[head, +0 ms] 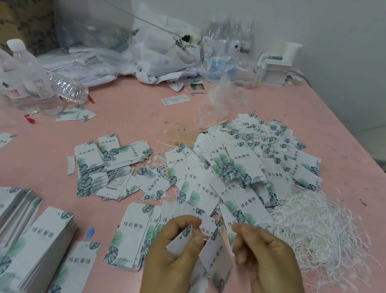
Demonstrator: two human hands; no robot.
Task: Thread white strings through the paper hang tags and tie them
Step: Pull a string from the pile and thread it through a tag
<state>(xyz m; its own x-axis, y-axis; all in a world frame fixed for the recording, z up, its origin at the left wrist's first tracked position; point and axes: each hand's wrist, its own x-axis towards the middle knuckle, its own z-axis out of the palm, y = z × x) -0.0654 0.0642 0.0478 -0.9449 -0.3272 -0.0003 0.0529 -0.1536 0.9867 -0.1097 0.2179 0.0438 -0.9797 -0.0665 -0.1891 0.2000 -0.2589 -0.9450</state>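
At the far left of the pink counter (pixel 121 121) stand two clear plastic water bottles with white caps (pixel 20 77), and a third clear bottle (pixel 68 88) lies on its side just beside them. Along the near left edge sit neat stacks of white paper hang tags printed with green leaves (pixel 46 245). Right of these, a loose scatter of the same tags (pixel 107 169) lies in the middle of the counter.

Near the bottom centre, the left hand (pixel 172 250) curls its fingers (pixel 195 239) round a small white tag (pixel 180 240), thumb pressed on its face. Just beside it the right hand (pixel 268 258) holds its fingers pinched together at a second tag (pixel 217 259) that hangs tilted between the hands; a thin white string (pixel 232 247) seems to run from that pinch, though it is too fine to be sure.

Beyond the hands spreads a large heap of strung tags (pixel 246 168), and at the right lies a tangled pile of white strings (pixel 319 228), touching the heap's edge.
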